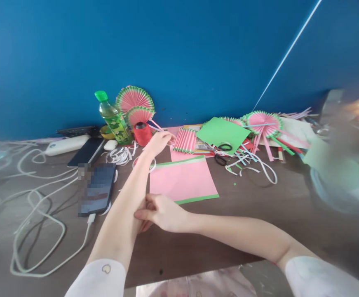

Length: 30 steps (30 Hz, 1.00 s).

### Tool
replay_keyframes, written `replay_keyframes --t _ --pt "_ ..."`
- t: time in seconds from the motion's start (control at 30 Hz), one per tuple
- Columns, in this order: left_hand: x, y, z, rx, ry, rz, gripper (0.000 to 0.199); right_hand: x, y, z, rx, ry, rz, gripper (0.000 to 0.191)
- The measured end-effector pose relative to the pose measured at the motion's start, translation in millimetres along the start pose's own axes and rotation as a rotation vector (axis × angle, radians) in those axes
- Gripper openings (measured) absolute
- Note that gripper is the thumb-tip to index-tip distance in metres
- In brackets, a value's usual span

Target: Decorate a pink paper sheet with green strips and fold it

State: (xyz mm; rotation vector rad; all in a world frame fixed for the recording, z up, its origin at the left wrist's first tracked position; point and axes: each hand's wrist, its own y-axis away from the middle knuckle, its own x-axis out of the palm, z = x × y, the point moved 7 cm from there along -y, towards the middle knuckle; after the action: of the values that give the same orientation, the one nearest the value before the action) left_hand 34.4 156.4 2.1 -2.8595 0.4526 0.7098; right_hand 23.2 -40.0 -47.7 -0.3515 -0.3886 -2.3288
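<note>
My left hand (160, 142) reaches to the back of the table, its fingertips closed at the left edge of a pleated pink paper (184, 140) with green edges. My right hand (162, 211) is nearer to me, fingers curled and thumb drawn in against my left forearm; whatever may be between the fingers is hidden. Just beyond it a flat pink sheet (182, 179) with green strips on two edges lies on the table. Behind my left hand stands a red spool of thread (142, 134). To the right, a green sheet (222, 133) rests over other papers, with black-handled scissors (221, 159) partly under it.
Round pink-and-green paper fans (135, 100) lean on the blue wall beside a green-capped bottle (113, 119). At left lie a phone (97, 189), a white cable (51, 218) and a power bank (67, 145). More fans (264, 123) and paper strips are heaped at right.
</note>
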Motion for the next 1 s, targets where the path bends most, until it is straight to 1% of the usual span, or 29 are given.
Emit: replay_keyframes --t 0.07,0.1,0.17,0.2,0.27,0.3,0.37,0.4,0.43,0.47,0.5,0.53,0.57,0.63,0.7,0.77,0.8,0.9,0.93,0.97,1.0 --pt "-12.1 1 -1 -0.039 0.013 -0.025 0.027 -8 1 8 -0.019 0.110 0.028 0.008" --pt "-18.8 2 -1 -0.051 0.016 -0.041 0.027 -14 3 13 -0.017 0.192 0.038 0.011" --pt "-31.4 7 -2 -0.061 0.029 -0.064 0.028 -38 8 31 -0.060 0.525 -0.035 0.017" --pt "-37.8 10 -1 -0.062 0.031 -0.084 0.028 -55 12 41 -0.064 0.692 -0.116 0.021" --pt "-49.4 19 3 -0.075 0.021 -0.132 0.028 -93 23 64 -0.093 0.788 -0.264 0.030" --pt "-53.1 23 6 -0.089 0.015 -0.144 0.028 -114 30 76 -0.107 0.841 -0.340 0.031" --pt "-55.3 31 12 -0.106 0.007 -0.131 0.028 -156 49 106 -0.178 1.101 -0.582 0.032" --pt "-54.9 34 14 -0.113 0.003 -0.122 0.028 -177 59 117 -0.163 1.196 -0.696 0.034" --pt "-53.7 37 15 -0.117 0.002 -0.112 0.028 -198 69 124 -0.095 1.284 -0.806 0.034" --pt "-52.1 39 17 -0.121 0.004 -0.104 0.028 -216 79 128 0.001 1.358 -0.881 0.033" --pt "-50.1 41 18 -0.123 0.014 -0.098 0.027 -229 87 130 0.060 1.394 -0.913 0.033" --pt "-47.8 42 18 -0.122 0.029 -0.088 0.027 -237 92 130 0.086 1.389 -0.895 0.033" --pt "-45.3 42 19 -0.121 0.047 -0.076 0.027 -241 97 128 0.082 1.351 -0.856 0.033" --pt "-41.0 43 18 -0.114 0.079 -0.047 0.027 -244 106 124 0.075 1.256 -0.831 0.035" --pt "-39.8 42 17 -0.104 0.094 -0.034 0.027 -242 112 121 0.072 1.205 -0.840 0.038" --pt "-41.2 42 16 -0.096 0.099 -0.040 0.028 -239 115 122 0.035 1.209 -0.876 0.037" --pt "-42.4 42 16 -0.094 0.101 -0.047 0.028 -239 116 126 -0.008 1.226 -0.907 0.034" --pt "-44.4 42 18 -0.095 0.107 -0.062 0.025 -246 116 139 -0.169 1.338 -1.053 0.030" --pt "-44.3 42 18 -0.094 0.113 -0.064 0.024 -251 114 141 -0.188 1.389 -1.094 0.035" --pt "-43.8 42 19 -0.095 0.121 -0.064 0.023 -257 111 140 -0.164 1.429 -1.129 0.046" --pt "-43.1 42 19 -0.098 0.129 -0.062 0.022 -265 107 137 -0.104 1.465 -1.137 0.060"
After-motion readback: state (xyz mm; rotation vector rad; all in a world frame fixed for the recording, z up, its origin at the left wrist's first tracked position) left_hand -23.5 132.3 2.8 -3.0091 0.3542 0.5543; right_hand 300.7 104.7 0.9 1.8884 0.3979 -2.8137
